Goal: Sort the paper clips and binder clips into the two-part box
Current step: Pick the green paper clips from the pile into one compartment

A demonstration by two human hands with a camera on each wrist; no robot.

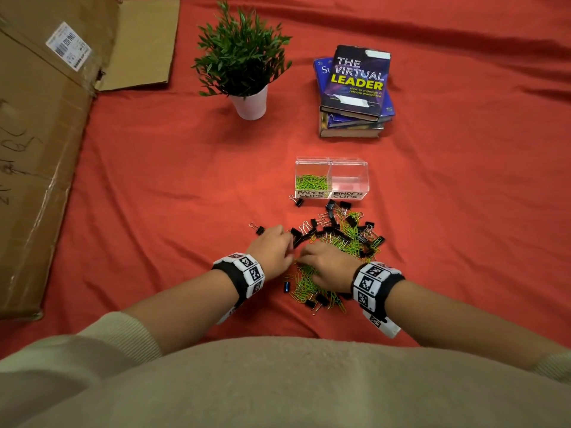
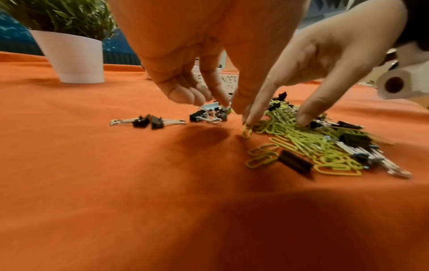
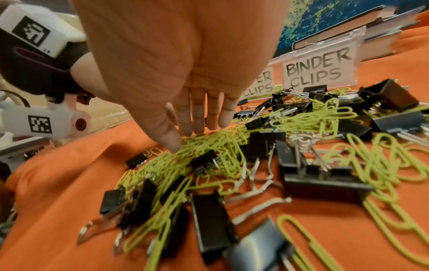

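A clear two-part box (image 1: pixel 332 163) stands on the red cloth; its left part, labelled PAPER CLIPS, holds green paper clips (image 1: pixel 310 182), and its BINDER CLIPS part (image 3: pixel 320 69) looks empty. In front of it lies a mixed pile of green paper clips (image 1: pixel 306 282) and black binder clips (image 1: pixel 332 225). My right hand (image 3: pixel 185 135) rests straight fingertips on the pile's green clips. My left hand (image 2: pixel 230 106) hovers at the pile's left edge with fingers curled and thumb and index tips close together. Whether they pinch a clip is hidden. A green paper clip (image 2: pixel 246 130) stands on end under a right fingertip.
Stray binder clips (image 1: pixel 261 230) lie left of the pile, one more (image 1: pixel 299 201) by the box's front corner. A potted plant (image 1: pixel 244 57) and stacked books (image 1: pixel 355 88) stand behind the box. Flattened cardboard (image 1: pixel 40 118) covers the far left.
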